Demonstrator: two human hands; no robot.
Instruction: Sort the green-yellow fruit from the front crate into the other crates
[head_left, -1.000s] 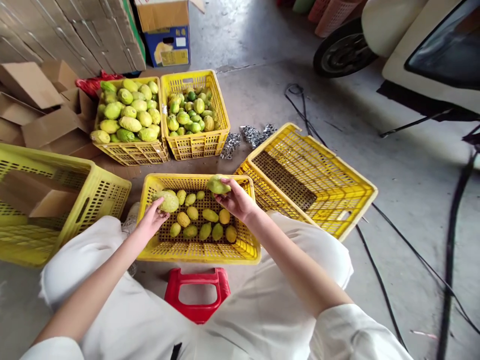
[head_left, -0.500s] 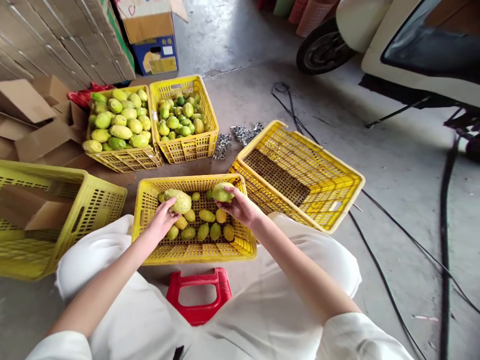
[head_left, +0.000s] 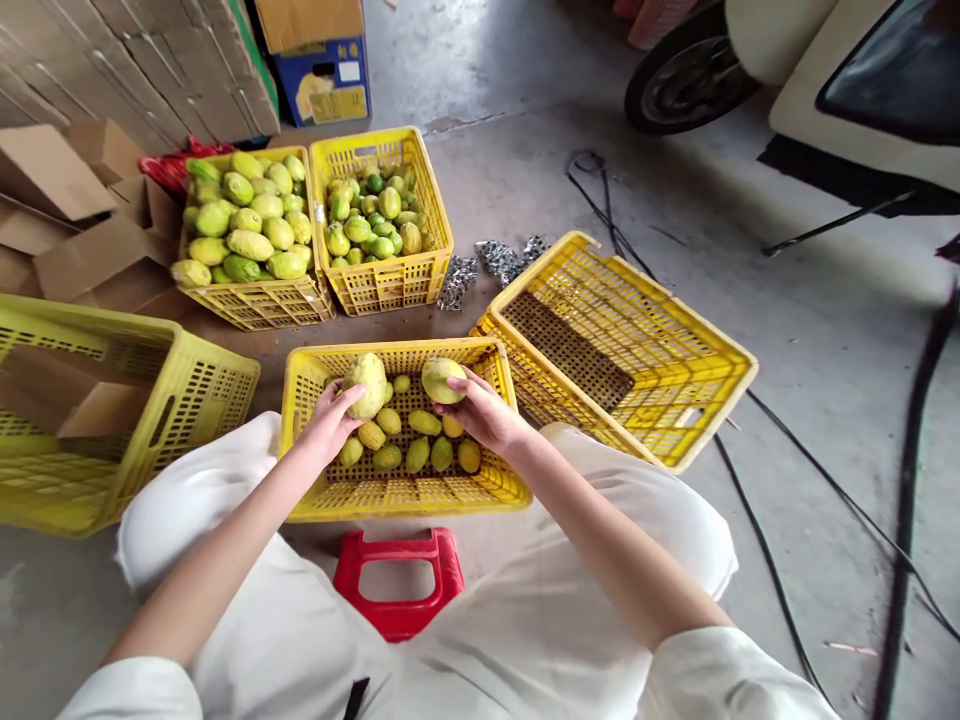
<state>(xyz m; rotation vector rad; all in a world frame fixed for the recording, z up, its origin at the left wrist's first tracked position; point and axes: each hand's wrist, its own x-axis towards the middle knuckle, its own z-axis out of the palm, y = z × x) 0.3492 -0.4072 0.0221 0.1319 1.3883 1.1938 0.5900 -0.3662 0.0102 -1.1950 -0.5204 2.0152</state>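
My left hand (head_left: 334,420) is closed around a large, bumpy yellow-green fruit (head_left: 366,386), which looks like a papaya and is held upright. In my right hand (head_left: 487,412) is a rounder, smoother yellow-green fruit (head_left: 442,381), gripped from its right side. Both are held up over the yellow plastic crate (head_left: 405,510) in front of my knees. On the bottom of that crate lie several smaller fruits (head_left: 424,423) of the same sort, green to orange-yellow. The held fruits hide part of the crate's far side.
Two yellow crates (head_left: 390,290) of similar fruit stand beyond. A tilted yellow crate (head_left: 675,365) lies at right, and a yellow-green crate (head_left: 165,400) with cardboard at left. A red stool (head_left: 397,620) shows between my legs. Black cables (head_left: 757,530) cross the floor; a vehicle (head_left: 810,90) stands behind.
My left hand has turned its fruit from lying sideways to upright. My right hand still holds its fruit, more of which now shows. The whole view has shifted slightly.
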